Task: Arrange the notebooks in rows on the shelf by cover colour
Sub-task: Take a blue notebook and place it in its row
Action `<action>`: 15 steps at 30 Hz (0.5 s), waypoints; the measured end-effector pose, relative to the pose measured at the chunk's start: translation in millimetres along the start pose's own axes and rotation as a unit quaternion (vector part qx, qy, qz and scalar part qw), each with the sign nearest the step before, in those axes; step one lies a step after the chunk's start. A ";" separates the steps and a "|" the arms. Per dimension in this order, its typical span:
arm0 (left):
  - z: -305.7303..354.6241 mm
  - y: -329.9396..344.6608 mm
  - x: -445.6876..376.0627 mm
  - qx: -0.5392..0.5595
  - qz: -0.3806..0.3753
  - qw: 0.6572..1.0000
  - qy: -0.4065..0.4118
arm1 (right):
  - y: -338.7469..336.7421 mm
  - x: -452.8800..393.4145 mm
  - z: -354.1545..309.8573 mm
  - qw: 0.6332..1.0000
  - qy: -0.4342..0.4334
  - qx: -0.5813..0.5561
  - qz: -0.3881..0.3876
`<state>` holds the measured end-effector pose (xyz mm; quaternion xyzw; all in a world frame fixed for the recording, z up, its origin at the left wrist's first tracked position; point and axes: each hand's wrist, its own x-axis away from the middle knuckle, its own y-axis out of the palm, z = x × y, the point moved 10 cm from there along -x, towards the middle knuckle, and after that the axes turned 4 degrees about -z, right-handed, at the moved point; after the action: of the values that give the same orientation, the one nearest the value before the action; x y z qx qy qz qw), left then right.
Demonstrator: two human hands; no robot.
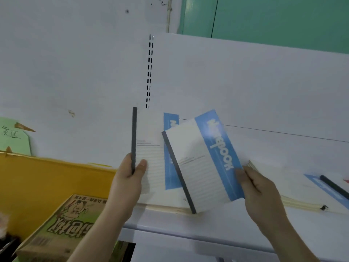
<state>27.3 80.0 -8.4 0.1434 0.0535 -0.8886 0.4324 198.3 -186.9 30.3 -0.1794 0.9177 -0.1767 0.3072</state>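
head view:
left hand: left hand (130,178) grips the dark spine edge of an upright white-and-blue notebook (151,154), thumb on the cover, fingers curled behind; the book stands at the left end of the white metal shelf (283,114).
right hand: right hand (262,193) pinches the lower right edge of a second white notebook with a blue band and grey spine (204,163), tilted, its bottom corner touching the shelf or just above it, overlapping the first.
other stock: more blue-and-white notebooks with dark spines (328,188) lie flat on the shelf at right, above cream page edges.
step: judging by the layout, the blue-cover row is being built; the tilted book is not yet squared up.
next move: likely swing the tilted book upright and seat it flush against the held one, spines aligned.
text: blue band reads "NOTEBOOK"; fine print blurred.
off-shelf: green-and-tan cartoon booklet (71,220), Chinese title upside down, not readable; green paper sign (13,135) handwritten "货区"; yellow surface (47,178) behind.
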 end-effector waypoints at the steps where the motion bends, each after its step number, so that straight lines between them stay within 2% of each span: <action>1: 0.8 12.1 5.2 0.011 -0.021 1.000 -0.004 | 6.1 2.7 6.8 0.999 0.036 -0.026 0.008; 4: -0.3 41.6 20.0 0.060 -0.060 0.996 -0.017 | 20.7 13.3 24.1 0.992 0.101 -0.066 0.045; 8: -0.8 69.8 35.9 0.081 -0.089 0.993 -0.010 | 22.9 31.8 24.9 0.986 0.116 -0.080 0.090; 15: -18.6 120.5 59.3 0.114 -0.134 0.984 -0.016 | 5.2 64.2 42.1 0.977 0.160 -0.080 0.114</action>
<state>91.0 -35.4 -40.5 0.1692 -0.0366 -0.9410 0.2908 175.7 -219.5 -35.7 -0.0669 0.9806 -0.0931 0.1590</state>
